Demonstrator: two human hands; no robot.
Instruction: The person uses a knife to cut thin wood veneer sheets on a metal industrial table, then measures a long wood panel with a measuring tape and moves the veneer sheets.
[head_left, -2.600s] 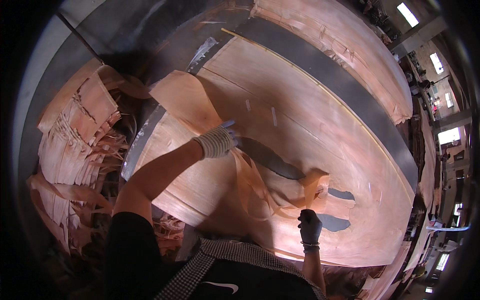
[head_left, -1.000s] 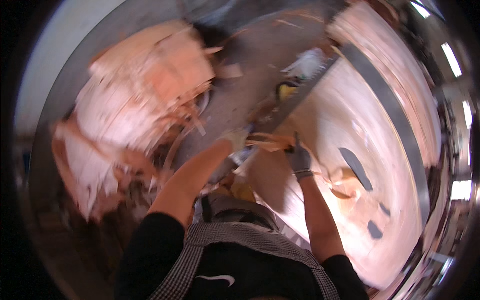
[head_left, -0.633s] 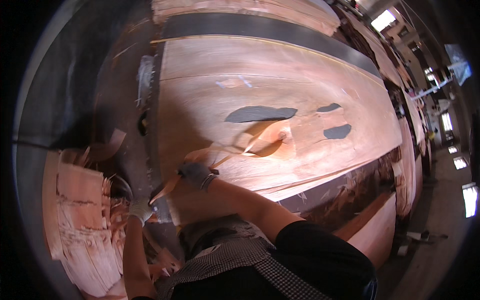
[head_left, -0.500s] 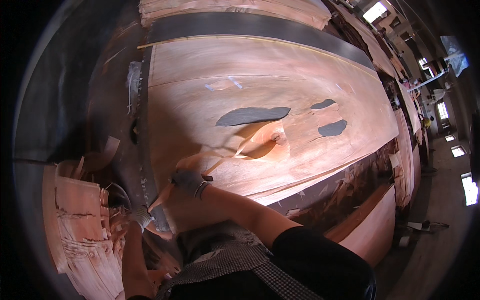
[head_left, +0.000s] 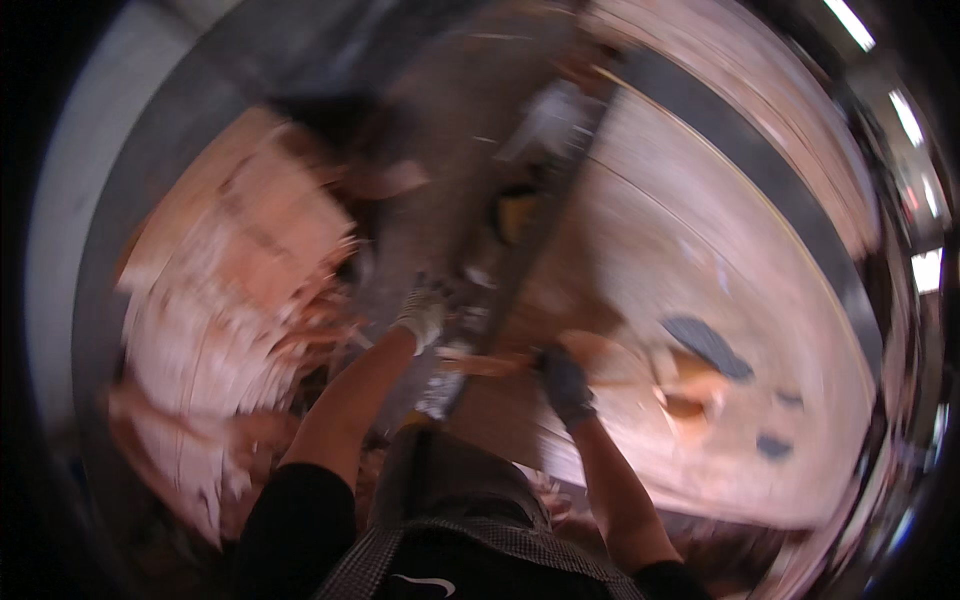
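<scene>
Veneer strip (head_left: pixel 490 363), one, is clenched in the right hand (head_left: pixel 565 385), left hand (head_left: pixel 424 312) released, three dark gaps (head_left: pixel 707 345) rightward.

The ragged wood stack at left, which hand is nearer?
Left. The left hand is to the right of the stack; the right hand is farther right, over the wood sheet.
</scene>
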